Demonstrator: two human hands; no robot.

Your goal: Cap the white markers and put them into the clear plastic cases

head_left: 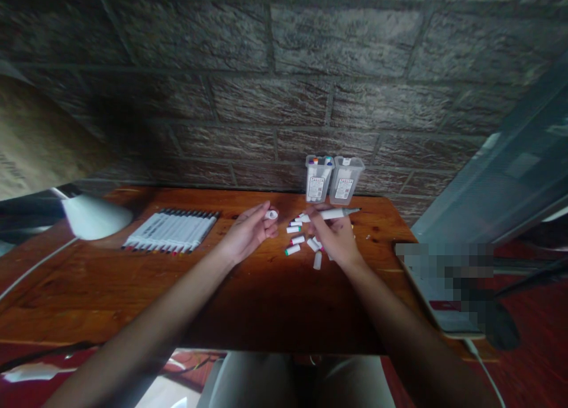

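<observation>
My left hand (251, 231) pinches a small white marker cap (271, 215), its hollow end turned towards me. A white marker (333, 214) lies in the grip of my right hand (332, 233), with its dark bare tip pointing right. Between and under the hands, several loose white caps (293, 250) with coloured ends are scattered on the wooden table. One translucent grey cap (318, 260) stands out just in front of my right hand. Part of the cap pile is hidden behind the right hand's fingers.
Several capped markers (171, 230) lie side by side in a row at left. Two clear plastic boxes (347, 180) stand by the brick wall, at least one holding markers. A lamp (93, 215) is at far left, a partly blurred-out device (444, 289) at the table's right edge (399, 218).
</observation>
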